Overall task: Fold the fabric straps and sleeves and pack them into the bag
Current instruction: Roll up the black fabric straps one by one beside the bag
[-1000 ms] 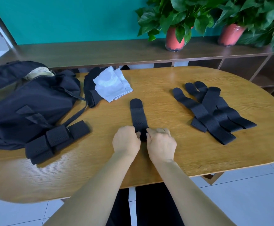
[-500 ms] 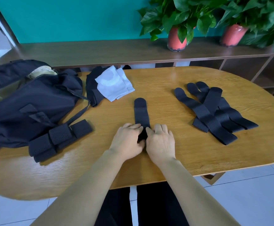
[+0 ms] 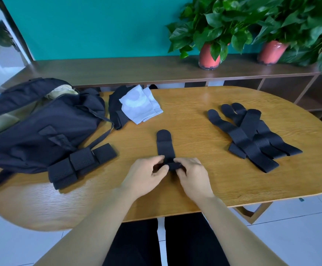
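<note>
Both hands pinch the near end of a black strap [image 3: 165, 148] at table [image 3: 213, 181] centre: left hand [image 3: 146, 174], right hand [image 3: 191, 174], close together (rest of strap lies flat, pointing away). Folded straps [image 3: 79, 166] sit left, against the bag [image 3: 41, 131]. Unfolded pile [image 3: 252, 137] right. Sleeves [image 3: 139, 106] further back.

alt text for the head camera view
The left hand and right hand pinch the near end of a black strap on a wooden table. Folded straps lie by a black bag at left; unfolded straps are piled at right.
</note>
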